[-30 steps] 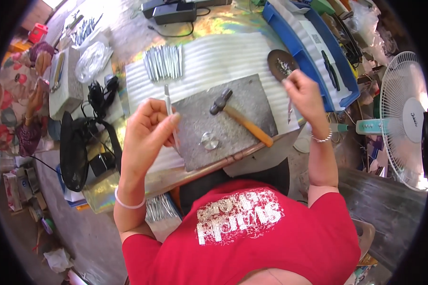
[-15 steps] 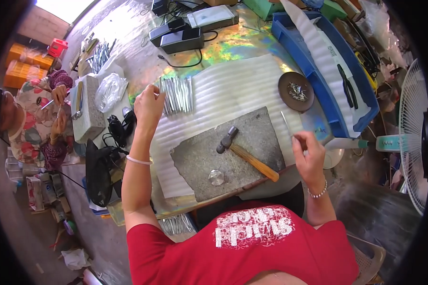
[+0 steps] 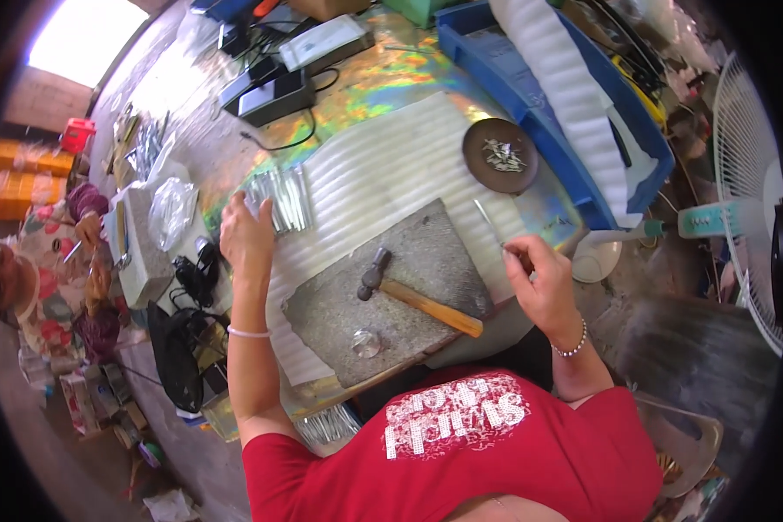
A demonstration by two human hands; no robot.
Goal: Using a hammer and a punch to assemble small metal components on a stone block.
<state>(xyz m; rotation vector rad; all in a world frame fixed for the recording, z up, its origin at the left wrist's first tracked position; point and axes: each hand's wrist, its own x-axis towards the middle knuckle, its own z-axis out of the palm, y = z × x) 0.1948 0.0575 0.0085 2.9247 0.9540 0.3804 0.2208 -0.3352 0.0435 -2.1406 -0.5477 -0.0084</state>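
Observation:
My left hand (image 3: 248, 237) is at the left end of a row of slim silver metal strips (image 3: 289, 198), fingers apart, fingertips touching or just over the nearest ones. Between the fingers of my right hand (image 3: 541, 280) a thin silver rod (image 3: 487, 220) is pinched, pointing up and left. On a rough grey stone slab (image 3: 435, 239) lies a ball-peen hammer (image 3: 431, 307) with a wooden handle. A small round shiny piece (image 3: 365, 343) rests near the slab's front edge. Beyond my right hand, a brown dish (image 3: 478, 170) holds many small silver pieces.
White foam sheeting (image 3: 383, 165) covers much of the table. A blue tray (image 3: 531, 130) with foam stands at the far right, near a white fan (image 3: 744, 200). Black boxes with cables (image 3: 278, 94) lie at the back. A co-worker (image 3: 43, 270) handles a thin piece at the left.
The view has turned, shifting the whole scene. My left hand's fingers have spread from a closer pinch at the strips. My right hand still holds the thin rod.

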